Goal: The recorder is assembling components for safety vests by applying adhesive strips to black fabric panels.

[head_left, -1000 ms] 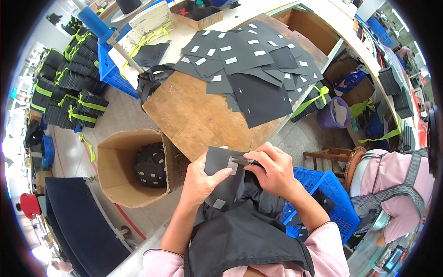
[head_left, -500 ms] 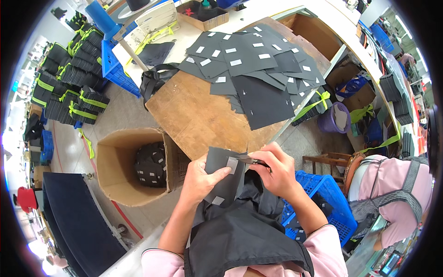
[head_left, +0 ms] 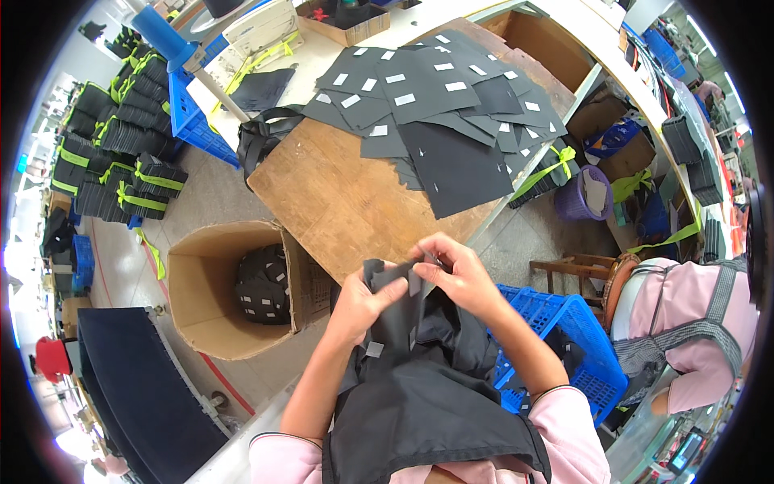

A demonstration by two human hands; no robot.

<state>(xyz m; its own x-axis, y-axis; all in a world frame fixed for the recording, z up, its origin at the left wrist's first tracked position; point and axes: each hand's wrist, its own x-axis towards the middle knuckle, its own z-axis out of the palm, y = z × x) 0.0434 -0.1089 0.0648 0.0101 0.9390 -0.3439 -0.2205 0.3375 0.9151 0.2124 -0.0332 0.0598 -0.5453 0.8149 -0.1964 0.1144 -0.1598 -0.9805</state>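
Now both hands have lifted a touch off the lap – left hand (head_left: pixel 364 297) grips the dark fabric piece (head_left: pixel 395 310), right hand (head_left: pixel 455 270) pinches its top edge, probably at a white label. Wooden bench (head_left: pixel 347 202) lies just ahead – cardboard box (head_left: pixel 214 310) lower left unchanged.

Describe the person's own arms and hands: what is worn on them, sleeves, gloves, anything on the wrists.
Both the left hand and the right hand are bare, with no gloves, and no rings or watch that I can make out. The forearms are uncovered. Short pink sleeves end near the elbows, with a dark stripe at the cuff. A dark apron covers the chest.
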